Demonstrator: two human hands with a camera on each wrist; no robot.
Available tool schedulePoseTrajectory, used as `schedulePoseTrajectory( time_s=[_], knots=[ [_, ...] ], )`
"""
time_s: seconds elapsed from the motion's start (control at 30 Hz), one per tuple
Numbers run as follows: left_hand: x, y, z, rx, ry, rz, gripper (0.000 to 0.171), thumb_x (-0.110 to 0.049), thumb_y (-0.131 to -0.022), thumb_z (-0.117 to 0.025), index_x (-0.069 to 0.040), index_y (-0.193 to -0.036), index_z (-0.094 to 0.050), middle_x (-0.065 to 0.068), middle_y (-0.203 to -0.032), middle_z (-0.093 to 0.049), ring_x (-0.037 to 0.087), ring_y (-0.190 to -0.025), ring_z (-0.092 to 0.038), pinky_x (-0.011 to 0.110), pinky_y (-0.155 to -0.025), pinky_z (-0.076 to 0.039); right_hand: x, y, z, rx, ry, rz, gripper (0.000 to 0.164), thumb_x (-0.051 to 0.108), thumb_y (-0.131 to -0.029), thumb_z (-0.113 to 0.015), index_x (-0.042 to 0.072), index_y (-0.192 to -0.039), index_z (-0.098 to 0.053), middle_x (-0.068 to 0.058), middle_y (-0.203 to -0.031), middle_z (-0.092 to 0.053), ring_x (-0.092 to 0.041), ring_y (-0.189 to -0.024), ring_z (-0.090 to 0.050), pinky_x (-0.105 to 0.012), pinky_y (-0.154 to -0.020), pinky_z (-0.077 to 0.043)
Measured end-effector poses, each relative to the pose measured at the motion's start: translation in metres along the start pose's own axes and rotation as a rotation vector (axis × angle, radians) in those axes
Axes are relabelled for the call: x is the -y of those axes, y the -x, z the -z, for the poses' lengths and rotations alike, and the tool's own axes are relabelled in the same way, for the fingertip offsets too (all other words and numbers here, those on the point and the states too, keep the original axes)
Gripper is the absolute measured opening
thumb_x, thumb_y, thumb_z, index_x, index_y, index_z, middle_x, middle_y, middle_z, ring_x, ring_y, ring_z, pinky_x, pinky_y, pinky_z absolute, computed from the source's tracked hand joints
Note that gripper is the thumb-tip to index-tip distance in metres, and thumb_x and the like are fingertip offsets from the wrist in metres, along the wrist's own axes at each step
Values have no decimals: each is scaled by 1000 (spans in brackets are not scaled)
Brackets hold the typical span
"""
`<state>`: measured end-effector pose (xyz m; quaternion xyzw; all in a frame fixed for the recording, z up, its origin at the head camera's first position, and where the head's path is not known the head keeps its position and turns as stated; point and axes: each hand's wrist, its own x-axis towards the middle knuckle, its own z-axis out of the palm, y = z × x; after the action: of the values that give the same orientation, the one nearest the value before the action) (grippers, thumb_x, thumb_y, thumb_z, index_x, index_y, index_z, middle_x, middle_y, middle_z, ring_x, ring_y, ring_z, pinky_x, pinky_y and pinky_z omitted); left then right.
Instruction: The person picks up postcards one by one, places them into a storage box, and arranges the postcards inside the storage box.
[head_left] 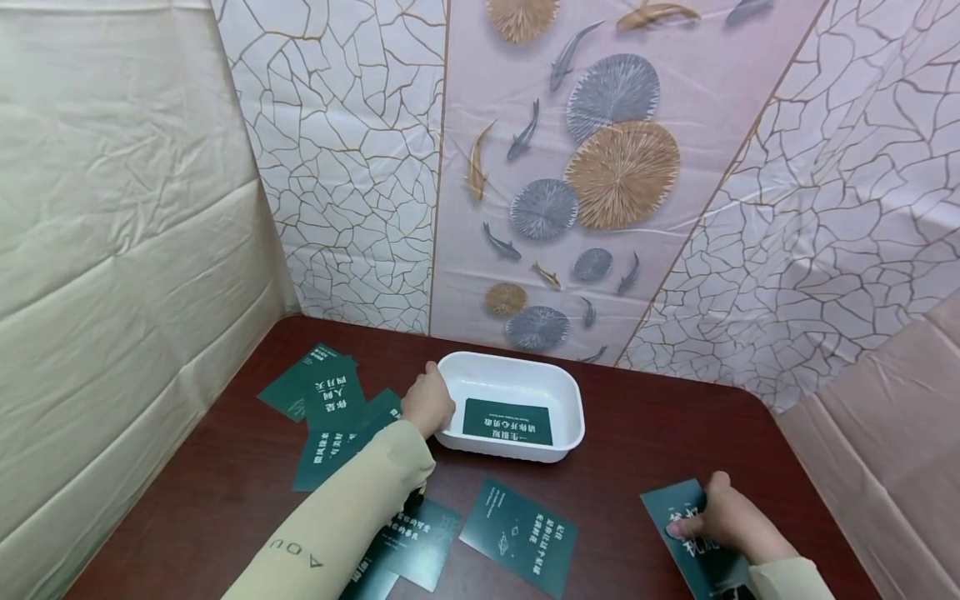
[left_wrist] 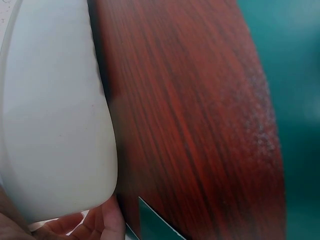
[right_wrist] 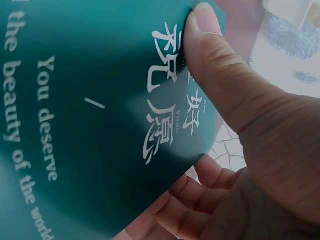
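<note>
My left hand [head_left: 429, 402] grips the left end of a white plastic tray [head_left: 525, 377]. The left wrist view shows the tray's outer wall [left_wrist: 55, 110] large, with curled fingers [left_wrist: 112, 220] under its end. A green printed card [head_left: 491, 408] lies inside the tray. At the right of the table, my right hand [head_left: 731, 523] pinches another green card [head_left: 663, 497]. Close up, the thumb presses on this card's printed face [right_wrist: 95, 145], which bears white Chinese and English lettering, while the other fingers are behind it. The card is held tilted in the right wrist view.
Several overlapping green cards [head_left: 333, 396] lie left of the tray. One card [head_left: 521, 533] lies in front of it, and more [head_left: 420, 546] lie partly under my left sleeve [head_left: 330, 517]. The brown wooden table [head_left: 622, 442] is bordered by patterned fabric [head_left: 360, 208] behind and plain cloth at the sides.
</note>
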<state>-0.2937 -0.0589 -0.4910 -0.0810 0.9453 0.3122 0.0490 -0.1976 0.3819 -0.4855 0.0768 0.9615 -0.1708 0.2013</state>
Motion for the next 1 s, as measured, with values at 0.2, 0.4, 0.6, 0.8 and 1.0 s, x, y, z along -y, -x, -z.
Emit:
schedulePoseTrajectory(
  time_s=[0.2,0.4,0.6,0.8,1.0],
  knots=[
    [1,-2,-1,2,1,15,74,-12,-87,-67,2,-147,-25,22,-121,-56,32,-97,-62,50,-80,-51,3,0,0,11,-29,10,114,61,-57,-82,-19,-112,-23,-29,-91,-56,-33,-82,-57,-47,-71,-50],
    [2,-3,-2,5,-2,15,75,-11,-86,-68,3,-146,-25,22,-120,-56,31,-95,-62,52,-79,-52,7,5,2,-8,-46,30,98,58,-63,-82,-12,-106,-28,-17,-83,-53,-25,-73,-53,-40,-65,-48],
    [1,-5,-3,5,13,19,74,-10,-85,-69,2,-144,-27,22,-119,-57,30,-94,-61,51,-80,-52,10,10,9,-44,-48,92,77,45,-75,-80,-8,-103,-33,-15,-84,-51,-26,-77,-51,-41,-68,-46],
    [0,-5,-2,10,-6,31,73,-12,-86,-69,1,-145,-27,22,-119,-57,31,-96,-61,51,-80,-51,17,12,16,-56,-46,133,46,22,-88,-72,-5,-101,-36,-11,-83,-47,-24,-76,-48,-39,-67,-42],
    [1,-6,-3,8,-9,35,73,-12,-86,-69,1,-144,-28,22,-118,-57,31,-96,-61,51,-80,-51,23,14,20,-107,-61,190,24,8,-94,-60,-4,-103,-41,-11,-87,-49,-24,-78,-49,-39,-66,-43]
  ],
)
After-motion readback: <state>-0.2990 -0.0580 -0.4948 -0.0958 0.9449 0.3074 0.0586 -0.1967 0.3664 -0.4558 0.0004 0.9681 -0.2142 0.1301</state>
